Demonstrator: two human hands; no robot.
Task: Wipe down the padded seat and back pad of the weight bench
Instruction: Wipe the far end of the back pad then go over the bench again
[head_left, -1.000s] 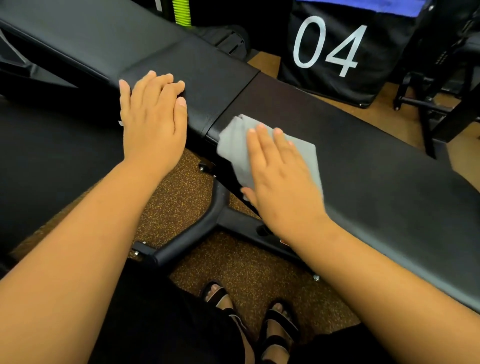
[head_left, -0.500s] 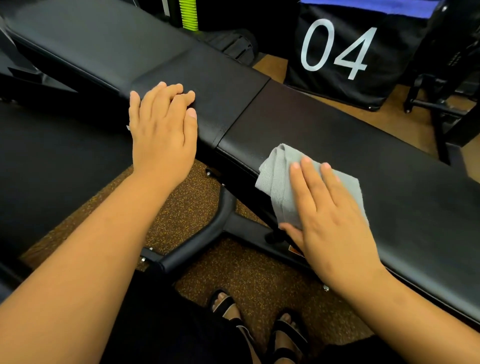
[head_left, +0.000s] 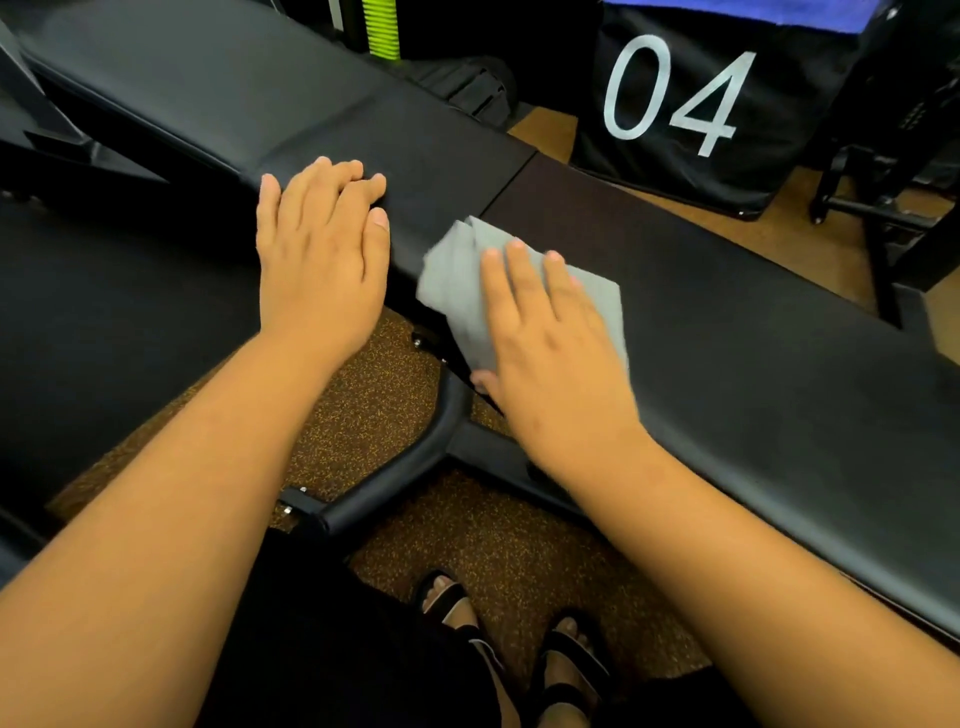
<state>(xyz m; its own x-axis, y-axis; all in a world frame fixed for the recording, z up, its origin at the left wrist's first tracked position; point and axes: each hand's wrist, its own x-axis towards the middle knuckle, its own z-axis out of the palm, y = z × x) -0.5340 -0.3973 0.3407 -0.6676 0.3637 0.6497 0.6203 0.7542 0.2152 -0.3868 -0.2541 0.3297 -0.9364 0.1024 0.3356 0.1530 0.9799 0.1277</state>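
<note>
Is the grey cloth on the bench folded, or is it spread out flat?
Folded. The cloth shows overlapping layers and a crease at its far corner, pressed flat on the bench under the right hand.

The right hand (head_left: 550, 358) covers the middle of the grey cloth (head_left: 457, 291), whose far corner is blurred. Its thumb tucks out of sight under the pad's near edge. The back pad (head_left: 779, 364) runs off the right edge, the seat pad (head_left: 208, 83) off the top left. The black box marked 04 (head_left: 675, 98) is cut by the top edge. Both forearms leave the frame below.
</note>
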